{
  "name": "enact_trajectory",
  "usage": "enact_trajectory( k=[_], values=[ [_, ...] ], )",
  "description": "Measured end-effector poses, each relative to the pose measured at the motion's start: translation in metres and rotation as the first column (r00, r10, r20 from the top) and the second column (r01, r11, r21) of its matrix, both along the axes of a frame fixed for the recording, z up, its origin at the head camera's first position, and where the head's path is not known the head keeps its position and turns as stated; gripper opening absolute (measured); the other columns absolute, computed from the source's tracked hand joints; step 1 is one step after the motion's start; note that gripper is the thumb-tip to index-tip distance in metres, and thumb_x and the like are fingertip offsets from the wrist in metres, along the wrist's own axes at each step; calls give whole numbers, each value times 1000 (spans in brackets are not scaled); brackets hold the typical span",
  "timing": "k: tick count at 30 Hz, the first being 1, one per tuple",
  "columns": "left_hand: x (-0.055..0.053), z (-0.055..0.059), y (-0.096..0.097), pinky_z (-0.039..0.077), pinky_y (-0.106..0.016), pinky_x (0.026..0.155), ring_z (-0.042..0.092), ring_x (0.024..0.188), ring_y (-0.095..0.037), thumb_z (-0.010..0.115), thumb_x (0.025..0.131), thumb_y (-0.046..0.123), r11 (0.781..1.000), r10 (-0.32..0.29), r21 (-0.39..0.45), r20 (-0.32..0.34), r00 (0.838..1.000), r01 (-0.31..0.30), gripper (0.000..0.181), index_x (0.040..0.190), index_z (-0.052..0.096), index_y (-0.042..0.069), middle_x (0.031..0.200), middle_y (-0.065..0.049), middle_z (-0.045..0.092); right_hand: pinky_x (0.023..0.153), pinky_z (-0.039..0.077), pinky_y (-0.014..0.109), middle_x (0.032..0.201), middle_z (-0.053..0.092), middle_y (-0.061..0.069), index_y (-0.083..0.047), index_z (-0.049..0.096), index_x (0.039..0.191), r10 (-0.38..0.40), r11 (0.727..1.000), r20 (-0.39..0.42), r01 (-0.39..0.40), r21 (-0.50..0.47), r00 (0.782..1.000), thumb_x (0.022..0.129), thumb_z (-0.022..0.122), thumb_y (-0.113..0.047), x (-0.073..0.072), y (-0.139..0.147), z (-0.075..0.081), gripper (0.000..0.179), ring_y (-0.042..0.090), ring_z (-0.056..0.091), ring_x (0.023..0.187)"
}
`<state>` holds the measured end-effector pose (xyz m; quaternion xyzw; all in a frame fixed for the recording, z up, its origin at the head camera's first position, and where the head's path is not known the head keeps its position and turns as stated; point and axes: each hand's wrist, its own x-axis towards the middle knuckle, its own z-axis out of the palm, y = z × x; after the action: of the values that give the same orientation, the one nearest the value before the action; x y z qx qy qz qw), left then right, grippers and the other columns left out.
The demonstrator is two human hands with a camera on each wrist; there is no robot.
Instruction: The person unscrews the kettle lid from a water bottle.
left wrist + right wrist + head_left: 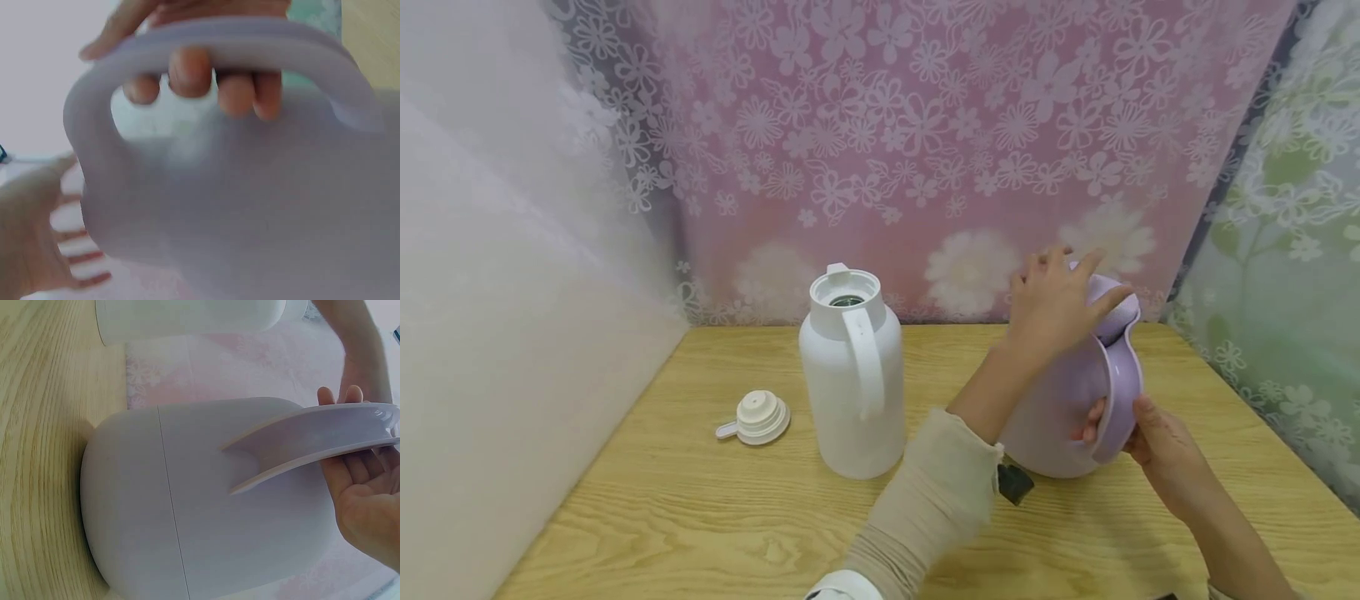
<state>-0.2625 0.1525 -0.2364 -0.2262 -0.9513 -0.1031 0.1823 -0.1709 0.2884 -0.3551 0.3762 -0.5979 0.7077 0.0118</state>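
Note:
A lilac thermos jug (1060, 417) stands at the right of the table. My right hand (1172, 458) grips its handle (1123, 400), fingers curled through the loop, as the handle (312, 434) in the right wrist view also shows. Over the jug's lid (1116, 312) lies my left hand (1052, 308), fingers and thumb spread. In the left wrist view that left hand (31, 231) has straight, parted fingers beside the jug's top. A white thermos jug (857, 392) is upright left of my left arm, its mouth uncovered and its handle facing me.
A cream stopper (760, 417) with a side tab lies left of the white jug on the wood-grain table (700, 517). Floral curtains (880, 125) hang behind, with a pale wall (512, 292) on the left. A small black piece (1015, 483) sits by my left cuff.

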Motion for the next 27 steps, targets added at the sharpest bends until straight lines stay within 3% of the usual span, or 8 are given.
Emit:
enact_trajectory(
  k=[2,4,6,8,12,20,24,27],
  values=[
    [-5,0,-7,19,-35,104,17,132,-14,28,89,64,988,-155,-27,-54,987,153,54,140,27,46,144,12,23,81,46,28,97,63,13,6,53,111,-1,1000,-2,1,7,1000,102,5,-11,0,0,1,52,25,61,94],
    [-10,-1,-12,8,-32,107,6,136,-12,29,92,60,955,-289,-94,-72,954,282,51,141,24,46,148,16,16,81,46,29,98,63,14,7,52,111,6,1000,-2,-6,-1,1000,102,5,-10,0,1,1,52,26,61,94],
    [-14,-2,-13,-1,-31,107,-3,135,-8,27,94,58,917,-375,-165,-52,926,362,50,142,20,46,148,21,11,82,46,28,98,63,13,6,52,112,9,1000,5,-9,-1,1000,102,4,-11,0,1,1,52,26,61,95],
    [-17,-4,-12,-3,-32,107,-5,135,-6,26,94,58,895,-406,-199,1,914,399,50,142,18,47,146,26,9,82,46,28,98,63,13,5,52,111,15,1000,12,-14,-6,1000,101,4,-12,1,0,0,53,26,61,95],
    [-21,-12,-10,-2,-27,107,3,134,-2,27,95,55,893,-410,-181,50,911,412,46,140,25,49,144,30,14,81,46,29,99,63,13,5,52,111,23,1000,13,-23,-9,1000,101,2,-12,1,-2,-1,54,26,61,95],
    [-21,-14,-9,9,-27,106,10,133,-2,28,95,52,911,-382,-162,18,924,379,43,138,30,49,143,30,17,82,46,29,97,63,14,7,52,110,17,1000,0,-17,-3,1000,102,3,-12,-1,-3,1,53,26,61,95],
    [-17,-12,-6,15,-30,105,13,133,-4,27,95,52,922,-337,-210,-15,942,326,43,139,29,49,143,28,20,82,46,28,97,62,12,5,53,110,18,1000,3,-18,-5,1000,102,4,-12,-1,-3,1,53,25,61,95],
    [-11,-10,1,16,-32,104,13,133,-5,25,95,53,942,-250,-231,0,968,243,43,139,25,51,143,29,19,82,46,28,97,62,12,5,53,111,25,1000,6,-25,-14,1000,101,4,-12,-1,-1,1,53,25,61,95]
  ],
)
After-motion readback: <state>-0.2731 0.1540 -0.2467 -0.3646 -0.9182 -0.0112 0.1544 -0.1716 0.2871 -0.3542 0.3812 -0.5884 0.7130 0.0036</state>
